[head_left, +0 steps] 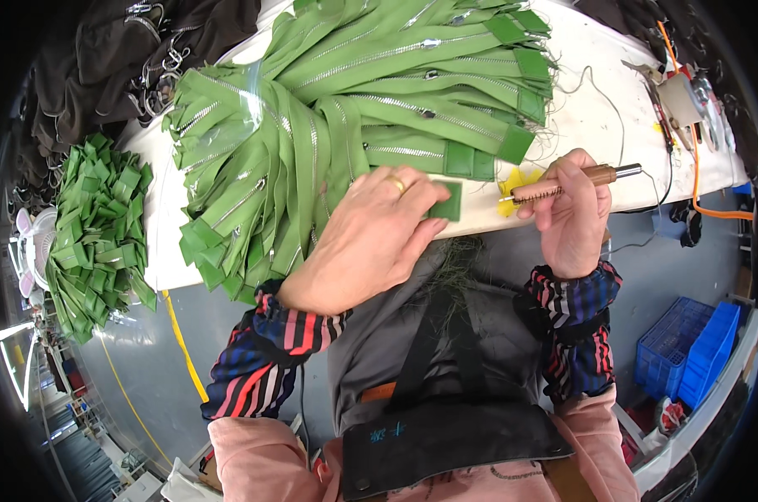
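A wide bundle of green zippers (395, 63) with silver teeth and green end tabs covers the table in front of me, strapped with a clear band. My left hand (370, 226) lies over the near zippers. Between its thumb and fingers it pinches a green zipper tab (446, 202) near the table's front edge. To the right, my right hand (573, 213) is closed round a wooden-handled corded tool (598, 175). Its thin tip points left toward the tab, apart from it. Just behind that tip lies a yellow piece (513, 180), partly hidden by the tool.
Another heap of green zipper ends (98, 234) hangs at the table's left end. Dark bags with metal hardware (111, 58) lie at the far left. An orange cable (695, 167) runs down past a spool (682, 102) at right. Blue crates (676, 347) stand on the floor.
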`<action>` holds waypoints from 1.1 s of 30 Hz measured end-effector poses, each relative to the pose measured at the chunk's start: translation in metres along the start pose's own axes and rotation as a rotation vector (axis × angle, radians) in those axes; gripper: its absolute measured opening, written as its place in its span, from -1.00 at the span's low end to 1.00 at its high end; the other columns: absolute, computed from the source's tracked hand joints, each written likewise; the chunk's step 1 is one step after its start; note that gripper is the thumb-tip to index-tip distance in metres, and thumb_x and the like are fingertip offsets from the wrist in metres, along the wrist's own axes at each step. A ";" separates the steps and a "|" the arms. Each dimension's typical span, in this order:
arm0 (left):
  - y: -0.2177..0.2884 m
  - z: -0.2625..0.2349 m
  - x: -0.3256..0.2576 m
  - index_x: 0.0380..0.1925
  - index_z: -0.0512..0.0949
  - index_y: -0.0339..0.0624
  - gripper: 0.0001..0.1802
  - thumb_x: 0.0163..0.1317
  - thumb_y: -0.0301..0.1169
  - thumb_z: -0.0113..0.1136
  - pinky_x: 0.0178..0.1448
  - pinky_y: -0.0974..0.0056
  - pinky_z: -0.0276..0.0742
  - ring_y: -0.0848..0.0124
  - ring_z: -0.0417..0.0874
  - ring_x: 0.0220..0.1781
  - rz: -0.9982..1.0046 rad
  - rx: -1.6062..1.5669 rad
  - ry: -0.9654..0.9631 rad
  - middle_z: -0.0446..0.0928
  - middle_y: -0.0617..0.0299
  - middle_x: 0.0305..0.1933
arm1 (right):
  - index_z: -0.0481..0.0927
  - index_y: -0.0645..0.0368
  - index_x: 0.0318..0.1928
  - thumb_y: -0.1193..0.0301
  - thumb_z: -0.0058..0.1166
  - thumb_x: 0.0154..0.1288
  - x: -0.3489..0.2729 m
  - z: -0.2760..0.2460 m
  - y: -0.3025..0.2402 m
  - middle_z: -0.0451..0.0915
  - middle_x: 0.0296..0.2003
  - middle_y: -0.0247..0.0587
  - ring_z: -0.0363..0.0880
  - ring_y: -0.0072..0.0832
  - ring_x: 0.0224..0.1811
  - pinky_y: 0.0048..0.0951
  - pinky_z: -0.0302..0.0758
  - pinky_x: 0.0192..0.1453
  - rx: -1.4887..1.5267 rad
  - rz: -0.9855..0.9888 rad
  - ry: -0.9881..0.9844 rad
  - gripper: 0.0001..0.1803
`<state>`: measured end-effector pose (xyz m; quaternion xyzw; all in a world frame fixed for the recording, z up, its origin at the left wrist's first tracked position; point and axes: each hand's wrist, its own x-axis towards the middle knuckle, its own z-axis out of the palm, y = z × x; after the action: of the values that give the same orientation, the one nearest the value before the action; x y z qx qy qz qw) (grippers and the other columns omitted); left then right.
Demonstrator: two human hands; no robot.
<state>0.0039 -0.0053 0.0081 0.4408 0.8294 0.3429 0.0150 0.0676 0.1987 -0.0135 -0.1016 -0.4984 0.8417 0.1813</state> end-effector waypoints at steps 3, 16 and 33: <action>0.005 -0.018 -0.005 -0.45 0.50 -0.28 -0.88 0.08 -0.45 0.18 -0.25 0.17 0.40 0.09 0.50 -0.32 -0.005 0.067 -0.181 0.48 0.04 -0.42 | 0.41 0.23 -0.45 0.43 -0.05 0.27 0.003 -0.009 -0.002 0.45 -0.64 -0.30 0.40 -0.60 -0.73 -0.56 0.48 -0.58 -0.030 -0.024 0.047 -0.83; 0.001 -0.004 0.003 -0.03 0.42 -0.33 -0.60 0.08 -0.50 0.13 0.07 0.16 0.36 0.09 0.43 -0.01 0.024 0.267 -0.085 0.40 0.03 0.02 | 0.42 0.20 -0.46 0.40 -0.06 0.28 0.009 -0.011 0.000 0.45 -0.71 -0.27 0.33 -0.64 -0.76 -0.56 0.46 -0.58 -0.001 -0.049 0.099 -0.82; 0.006 0.033 -0.007 -0.25 0.49 -0.19 -0.71 -0.03 -0.46 0.27 -0.23 0.21 0.41 0.21 0.50 -0.27 0.127 0.385 0.140 0.43 0.16 -0.29 | 0.45 0.25 -0.42 0.40 0.00 0.27 0.002 -0.005 0.005 0.48 -0.53 -0.29 0.42 -0.62 -0.71 -0.57 0.44 -0.59 -0.028 -0.051 0.087 -0.82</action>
<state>0.0234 0.0099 -0.0153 0.4620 0.8492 0.2082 -0.1488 0.0666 0.2016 -0.0203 -0.1281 -0.5041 0.8246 0.2226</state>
